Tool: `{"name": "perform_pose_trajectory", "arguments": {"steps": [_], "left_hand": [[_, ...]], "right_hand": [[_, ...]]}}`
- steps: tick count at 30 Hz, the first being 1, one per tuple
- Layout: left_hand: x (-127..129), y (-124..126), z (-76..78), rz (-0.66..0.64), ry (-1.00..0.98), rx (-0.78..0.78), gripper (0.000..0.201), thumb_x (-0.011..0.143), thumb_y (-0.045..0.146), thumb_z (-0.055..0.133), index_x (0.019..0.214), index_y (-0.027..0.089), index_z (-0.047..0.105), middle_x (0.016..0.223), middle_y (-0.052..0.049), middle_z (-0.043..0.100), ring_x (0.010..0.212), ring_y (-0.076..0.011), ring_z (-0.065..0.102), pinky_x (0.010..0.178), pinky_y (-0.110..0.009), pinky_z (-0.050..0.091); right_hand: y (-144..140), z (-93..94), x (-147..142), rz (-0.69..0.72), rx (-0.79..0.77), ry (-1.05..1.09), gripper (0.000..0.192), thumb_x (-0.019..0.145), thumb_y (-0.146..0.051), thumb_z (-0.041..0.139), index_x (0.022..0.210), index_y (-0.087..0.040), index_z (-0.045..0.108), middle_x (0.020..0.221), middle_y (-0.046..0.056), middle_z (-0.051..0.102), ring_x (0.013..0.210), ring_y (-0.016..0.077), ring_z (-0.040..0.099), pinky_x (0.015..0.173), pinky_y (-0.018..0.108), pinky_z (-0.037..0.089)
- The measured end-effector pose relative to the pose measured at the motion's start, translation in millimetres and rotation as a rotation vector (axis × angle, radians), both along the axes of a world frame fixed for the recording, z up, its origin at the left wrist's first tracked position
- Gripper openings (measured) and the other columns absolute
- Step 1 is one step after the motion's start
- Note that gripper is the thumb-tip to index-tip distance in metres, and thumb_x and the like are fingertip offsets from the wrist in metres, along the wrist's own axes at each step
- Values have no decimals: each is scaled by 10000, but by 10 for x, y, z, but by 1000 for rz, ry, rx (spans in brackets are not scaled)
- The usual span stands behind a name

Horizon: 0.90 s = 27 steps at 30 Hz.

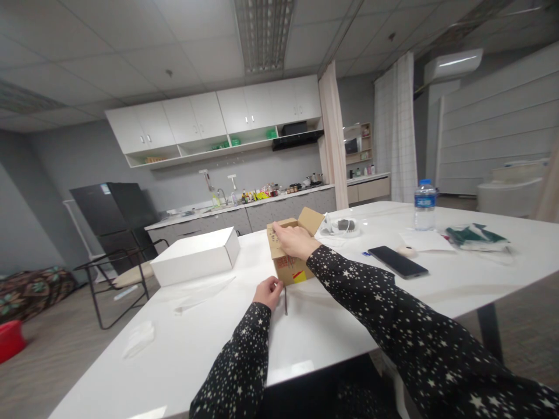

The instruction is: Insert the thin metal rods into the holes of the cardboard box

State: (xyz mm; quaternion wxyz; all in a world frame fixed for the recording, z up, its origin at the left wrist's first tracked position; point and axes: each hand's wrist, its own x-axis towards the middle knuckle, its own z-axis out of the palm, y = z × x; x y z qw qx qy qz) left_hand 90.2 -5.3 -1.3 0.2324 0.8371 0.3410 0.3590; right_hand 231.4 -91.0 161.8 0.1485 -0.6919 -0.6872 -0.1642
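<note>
White tabletop [332, 326] fills the space in front of you, with a kitchen counter and wall cupboards far behind it, and the small cardboard box [292, 256] sits on that table just ahead of both your hands, slightly right of centre. Your right hand [293, 240] is the nearer one to it: it lies on top of the box, palm down, fingers spread flat and reaching leftward across the near top edge, pressing rather than gripping, with nothing enclosed in it. One brown flap stands open behind that hand, tilted up and away toward the far side. Your left hand [268, 292] is lower and closer to you, just below and to the left of the box's near bottom corner, apart from the cardboard. Its fingers are curled in tight around a thin dark stick-like tool [286, 301] that points down to the tabletop, roughly upright, its tip resting on or just above the surface; what kind of tool it is cannot be told at this size. So the box lies up and to the right of the left fingers, and directly beneath the right ones. The box's long side runs roughly left to right across your view, its printed front face turned toward you. To the left, well apart, lies a white flat box [196, 256]; to the right, a dark phone [397, 262] lies flat and a water bottle [424, 205] stands upright farther back.
</note>
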Motion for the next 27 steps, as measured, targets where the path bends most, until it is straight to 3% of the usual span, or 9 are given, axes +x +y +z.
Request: {"name": "perform_pose_trajectory", "arguments": {"steps": [27], "left_hand": [[6, -14, 6, -2, -6, -5, 270, 761, 389, 480, 649, 164, 578, 437, 64, 400, 447, -87, 356, 495, -208, 254]], "right_hand": [[-55, 19, -40, -22, -1, 0, 463, 836, -116, 399, 1282, -188, 300, 1009, 172, 657, 906, 301, 642, 747, 389, 463]]}}
